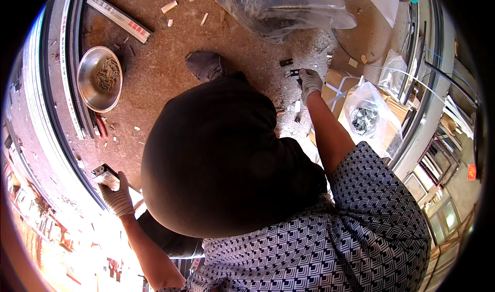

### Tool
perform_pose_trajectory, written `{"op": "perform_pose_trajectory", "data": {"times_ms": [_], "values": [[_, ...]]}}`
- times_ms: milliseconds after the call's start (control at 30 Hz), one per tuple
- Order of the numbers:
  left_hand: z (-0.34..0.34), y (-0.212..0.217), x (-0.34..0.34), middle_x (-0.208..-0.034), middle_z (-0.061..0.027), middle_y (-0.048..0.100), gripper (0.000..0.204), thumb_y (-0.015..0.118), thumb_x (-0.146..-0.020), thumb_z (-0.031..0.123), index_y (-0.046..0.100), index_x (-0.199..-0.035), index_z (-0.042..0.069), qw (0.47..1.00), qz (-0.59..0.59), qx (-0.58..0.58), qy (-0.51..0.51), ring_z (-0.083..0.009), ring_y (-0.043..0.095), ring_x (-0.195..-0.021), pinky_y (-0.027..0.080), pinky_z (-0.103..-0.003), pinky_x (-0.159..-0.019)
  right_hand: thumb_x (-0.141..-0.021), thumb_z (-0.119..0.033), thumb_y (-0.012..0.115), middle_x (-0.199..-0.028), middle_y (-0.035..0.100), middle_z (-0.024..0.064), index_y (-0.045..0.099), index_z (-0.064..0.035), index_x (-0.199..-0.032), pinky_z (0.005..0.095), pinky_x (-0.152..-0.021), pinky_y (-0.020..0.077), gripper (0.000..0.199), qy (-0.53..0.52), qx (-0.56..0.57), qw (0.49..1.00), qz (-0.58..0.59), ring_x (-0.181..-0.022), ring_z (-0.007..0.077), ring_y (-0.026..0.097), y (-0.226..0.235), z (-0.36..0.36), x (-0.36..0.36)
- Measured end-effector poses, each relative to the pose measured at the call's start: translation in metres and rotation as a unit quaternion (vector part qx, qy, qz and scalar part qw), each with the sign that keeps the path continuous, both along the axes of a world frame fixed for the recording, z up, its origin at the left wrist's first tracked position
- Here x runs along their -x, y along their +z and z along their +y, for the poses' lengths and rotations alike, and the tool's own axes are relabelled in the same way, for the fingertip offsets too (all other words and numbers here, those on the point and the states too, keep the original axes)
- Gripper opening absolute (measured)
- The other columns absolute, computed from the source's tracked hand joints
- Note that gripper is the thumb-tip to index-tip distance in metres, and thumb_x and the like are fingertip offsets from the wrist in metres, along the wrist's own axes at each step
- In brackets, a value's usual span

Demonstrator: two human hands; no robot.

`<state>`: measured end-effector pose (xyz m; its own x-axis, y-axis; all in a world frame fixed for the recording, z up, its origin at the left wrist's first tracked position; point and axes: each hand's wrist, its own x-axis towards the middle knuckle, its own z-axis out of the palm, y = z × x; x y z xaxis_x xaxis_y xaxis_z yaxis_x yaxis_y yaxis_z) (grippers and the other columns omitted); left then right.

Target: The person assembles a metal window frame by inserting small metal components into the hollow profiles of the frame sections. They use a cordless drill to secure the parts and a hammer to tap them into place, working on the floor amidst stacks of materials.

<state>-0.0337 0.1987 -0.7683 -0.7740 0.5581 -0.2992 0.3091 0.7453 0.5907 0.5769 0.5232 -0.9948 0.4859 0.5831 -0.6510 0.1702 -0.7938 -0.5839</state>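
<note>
Both gloved hands reach out: left hand (117, 196) gripping a frame end (105, 176), right hand (310, 83) pinching a small bracket (294, 73).

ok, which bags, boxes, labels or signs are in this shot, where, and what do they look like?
Large clear plastic bag: top centre on the floor, crumpled, greyish.
Small clear bag: right of the right hand, holds dark metal parts.
Cardboard box: under that bag, brown, white strapping.
Labelled strip: top left, long, white with red marks.
Orange sign: far right, small, square.
</note>
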Motion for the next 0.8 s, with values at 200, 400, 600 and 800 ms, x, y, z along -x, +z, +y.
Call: {"op": "perform_pose_trajectory", "data": {"times_ms": [200,400,600,800], "values": [[-0.006,-0.002,0.004,-0.12,-0.0123,0.066,0.058,0.08,-0.087,0.015,0.052,-0.134,-0.005,1.0,-0.003,0.0,0.01,-0.0184,0.063,-0.101,0.052,-0.032,-0.089,-0.097,-0.028,0.071,-0.086,0.067,0.0014,0.068,-0.004,-0.118,0.0277,-0.055,0.0487,0.031,0.025,0.039,0.998,0.043,-0.067,0.0126,0.06,0.007,0.011,0.02],[-0.006,-0.002,0.002,-0.12,-0.0119,0.066,0.061,0.08,-0.087,0.016,0.051,-0.136,-0.004,1.0,-0.014,-0.007,0.019,-0.0176,0.063,-0.101,0.053,-0.032,-0.089,-0.098,-0.03,0.071,-0.083,0.065,0.0002,0.068,-0.006,-0.118,0.0272,-0.05,0.0423,0.031,0.018,0.084,0.994,0.072,-0.062,0.0113,0.054,0.011,0.02,0.033],[-0.006,-0.001,0.003,-0.117,-0.0103,0.066,0.058,0.081,-0.086,0.016,0.052,-0.134,-0.003,0.999,-0.035,-0.008,0.039,-0.0169,0.062,-0.098,0.052,-0.032,-0.088,-0.097,-0.034,0.072,-0.077,0.061,0.0007,0.064,-0.0057,-0.114,0.0266,-0.046,0.0407,0.034,-0.015,0.07,0.982,0.173,-0.06,0.012,0.055,0.013,0.022,0.03],[0.004,0.001,-0.004,-0.111,-0.0077,0.066,0.051,0.081,-0.086,0.014,0.055,-0.126,-0.002,0.998,-0.051,-0.034,0.03,-0.0161,0.059,-0.094,0.051,-0.031,-0.087,-0.095,-0.033,0.075,-0.076,0.057,0.0,0.06,-0.0084,-0.105,0.0246,-0.045,0.0382,0.03,-0.066,0.053,0.959,0.27,-0.059,0.0113,0.053,0.038,0.027,0.037]]}}
